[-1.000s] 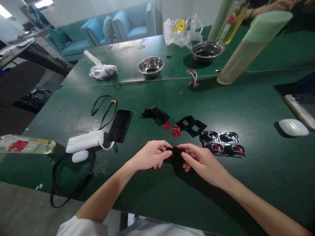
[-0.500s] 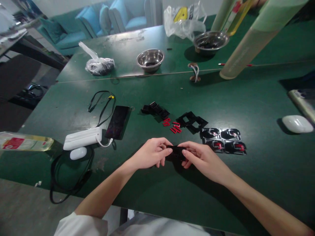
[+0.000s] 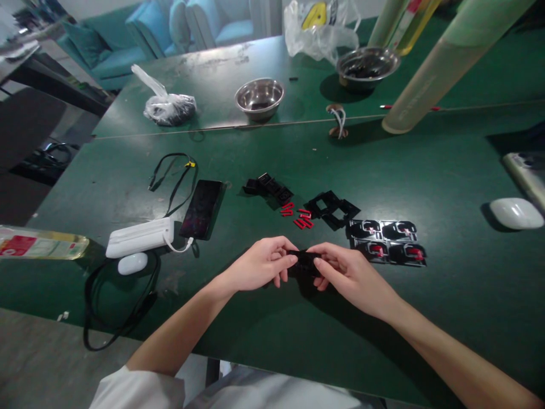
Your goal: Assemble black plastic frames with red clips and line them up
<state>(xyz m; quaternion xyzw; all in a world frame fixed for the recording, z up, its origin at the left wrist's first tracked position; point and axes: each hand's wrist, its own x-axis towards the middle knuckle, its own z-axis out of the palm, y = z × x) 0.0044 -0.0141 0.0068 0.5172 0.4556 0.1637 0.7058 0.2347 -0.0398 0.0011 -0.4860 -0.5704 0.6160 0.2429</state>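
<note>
Between both hands is a small black plastic part (image 3: 305,262), partly covered by fingers. My left hand (image 3: 266,262) pinches its left end, and my right hand (image 3: 343,270) grips the right end. Just beyond lie several small red pieces (image 3: 303,220). Black square frames (image 3: 330,209) overlap one another behind my right hand. Black blocky parts (image 3: 268,187) form a loose row behind the red pieces. Glossy black assemblies (image 3: 387,243), some showing red inside, sit side by side to the right of my right hand.
A phone (image 3: 201,209) is cabled to a white power bank (image 3: 139,237) on the left. Metal bowls (image 3: 259,97), (image 3: 368,69) stand at the back of the green table (image 3: 251,335). A tall tube-shaped bottle (image 3: 438,85) stands back right; a white mouse-like object (image 3: 516,213) lies far right.
The view has shifted slightly. Both hands keep nearly the same grip on the black plastic part, and nothing on the table has visibly moved.
</note>
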